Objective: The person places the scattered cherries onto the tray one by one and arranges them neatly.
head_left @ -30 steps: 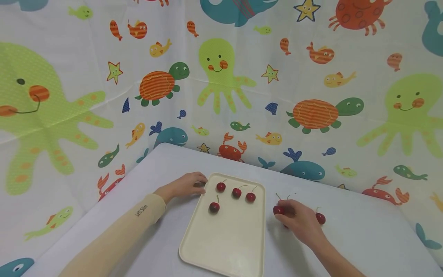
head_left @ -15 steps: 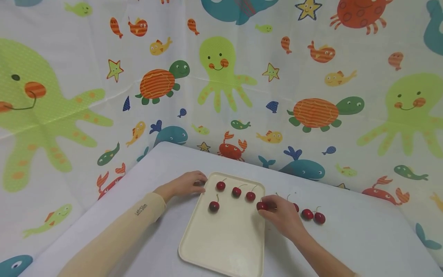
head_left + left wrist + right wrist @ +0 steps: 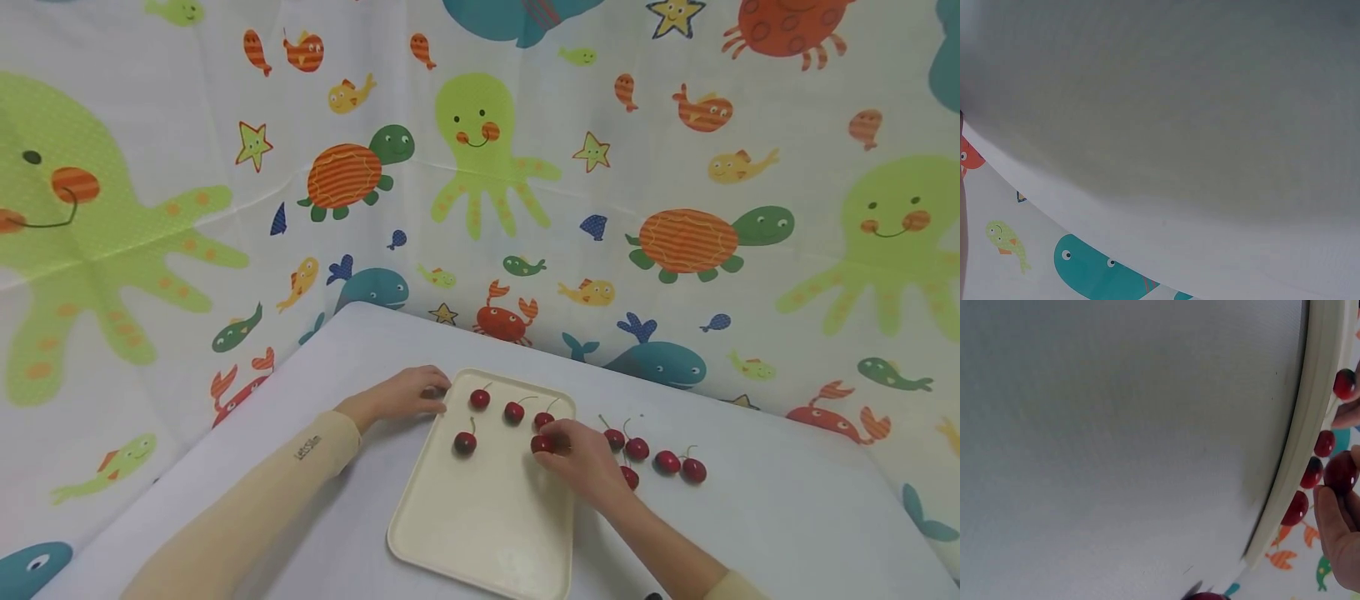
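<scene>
A cream tray [image 3: 480,517] lies on the white table, with several dark red cherries on its far half, one cherry [image 3: 465,442] set apart nearer the front. My right hand [image 3: 588,462] reaches over the tray's right edge and pinches a cherry [image 3: 542,444] between thumb and fingers, just in front of the tray's rightmost cherry. In the right wrist view the pinched cherry [image 3: 1340,472] shows at the fingertips, above the tray rim [image 3: 1291,437]. My left hand [image 3: 405,392] rests at the tray's upper left edge, its fingers loosely bent beside the rim.
Right of the tray several more cherries [image 3: 667,462] lie on the table [image 3: 750,517], some with stems. Behind the table hangs a white curtain [image 3: 555,200] printed with sea animals. A small dark object [image 3: 654,596] shows at the bottom edge, by the right sleeve.
My right hand has carried the cherry left from the loose group to over the tray, uncovering several cherries on the table. The left hand has stayed at the tray's edge.
</scene>
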A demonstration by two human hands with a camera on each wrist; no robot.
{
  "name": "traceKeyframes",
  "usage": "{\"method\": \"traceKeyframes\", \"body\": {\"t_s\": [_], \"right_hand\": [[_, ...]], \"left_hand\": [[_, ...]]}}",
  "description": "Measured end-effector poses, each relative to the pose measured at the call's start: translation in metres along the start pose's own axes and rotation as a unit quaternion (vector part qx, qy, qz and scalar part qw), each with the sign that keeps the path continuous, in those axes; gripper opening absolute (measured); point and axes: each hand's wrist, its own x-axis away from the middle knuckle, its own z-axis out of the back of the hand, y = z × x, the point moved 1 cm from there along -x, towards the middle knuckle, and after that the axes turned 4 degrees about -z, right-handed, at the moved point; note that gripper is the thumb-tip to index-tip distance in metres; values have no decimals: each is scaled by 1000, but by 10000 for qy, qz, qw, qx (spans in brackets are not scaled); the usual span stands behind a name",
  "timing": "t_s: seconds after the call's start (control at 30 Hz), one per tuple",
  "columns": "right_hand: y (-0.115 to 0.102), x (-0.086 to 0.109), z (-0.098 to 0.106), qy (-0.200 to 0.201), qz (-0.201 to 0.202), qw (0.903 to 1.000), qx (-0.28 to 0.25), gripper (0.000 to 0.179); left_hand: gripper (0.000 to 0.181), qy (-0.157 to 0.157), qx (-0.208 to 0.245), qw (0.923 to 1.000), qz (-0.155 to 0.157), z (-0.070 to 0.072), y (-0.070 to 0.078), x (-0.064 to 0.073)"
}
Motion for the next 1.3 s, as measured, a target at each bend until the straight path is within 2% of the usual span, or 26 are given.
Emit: {"method": "traceKeyframes", "body": {"t_s": [0.3,0.53,0.77,1.0,1.3], "right_hand": [[-9,-6,-18,-313,171,9993,96,33],[-15,-10,-26,-385,436,9983,72,34],[-19,-12,-34,-509,619,9966,181,34],[-20,-12,-40,-456,807,9955,196,34],[-20,-12,-43,-414,864,9951,254,33]], "left_hand": [[40,-11,-23,10000,34,1,1,0],[39,-2,-9,10000,-44,1,3,1],[40,-17,-56,10000,27,1,2,0],[40,5,-3,9999,-110,1,2,0],[41,23,-8,10000,-88,1,1,0]]}}
